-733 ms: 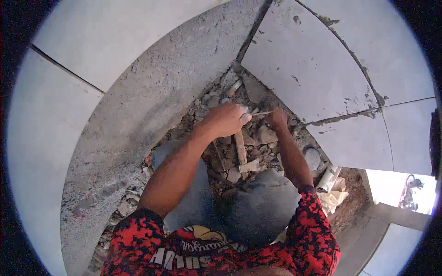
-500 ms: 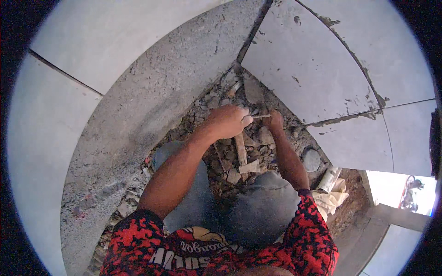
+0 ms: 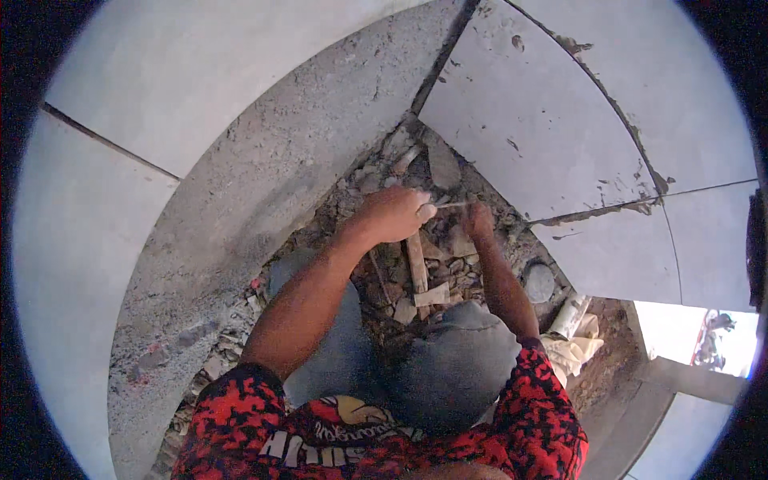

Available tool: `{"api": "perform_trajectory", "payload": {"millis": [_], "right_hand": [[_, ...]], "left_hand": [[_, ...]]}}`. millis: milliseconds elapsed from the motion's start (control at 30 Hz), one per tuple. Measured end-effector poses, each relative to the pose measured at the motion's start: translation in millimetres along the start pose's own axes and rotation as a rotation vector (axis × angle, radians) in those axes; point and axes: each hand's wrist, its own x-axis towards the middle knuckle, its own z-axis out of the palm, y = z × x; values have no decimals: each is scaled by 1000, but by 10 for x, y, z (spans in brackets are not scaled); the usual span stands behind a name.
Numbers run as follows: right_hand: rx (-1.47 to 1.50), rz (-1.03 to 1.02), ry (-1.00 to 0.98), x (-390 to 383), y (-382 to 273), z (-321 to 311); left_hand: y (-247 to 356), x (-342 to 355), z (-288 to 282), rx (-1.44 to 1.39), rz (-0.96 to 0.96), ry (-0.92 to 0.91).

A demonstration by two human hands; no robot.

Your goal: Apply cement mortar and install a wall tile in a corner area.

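Both my hands are over a rubble-filled corner, a short gap apart. My left hand (image 3: 396,214) is closed, fingers curled round one end of a thin pale strip (image 3: 453,204), a cord or stick; I cannot tell which. At its other end my right hand (image 3: 479,220) is also closed, gripping the strip. Just below my left hand lies a narrow piece of wood (image 3: 417,264), with a pale flat block (image 3: 433,294) at its lower end. Broken stones (image 3: 404,310) surround it between my knees.
Large pale tiles (image 3: 544,128) line the right wall, with a rough cement band (image 3: 264,160) and more tiles on the left. A round grey disc (image 3: 540,282), a pale pipe (image 3: 570,315) and a cream sack (image 3: 572,354) lie to the right. A flat stone (image 3: 442,164) is beyond my hands.
My hands stay closed on the thin strip, and its visible length between them looks slightly shorter. My right hand has turned a little; the view has shifted slightly.
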Motion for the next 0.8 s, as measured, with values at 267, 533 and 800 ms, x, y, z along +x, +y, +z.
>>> {"api": "perform_trajectory", "payload": {"millis": [267, 533, 800], "right_hand": [[2, 210, -54, -545, -48, -223], [211, 424, 85, -1987, -104, -1417], [224, 1021, 138, -4400, -832, -2804]], "left_hand": [[-123, 163, 6, -92, -38, 263], [-646, 617, 218, -414, -154, 227], [-1147, 1327, 660, -679, -138, 85]]}}
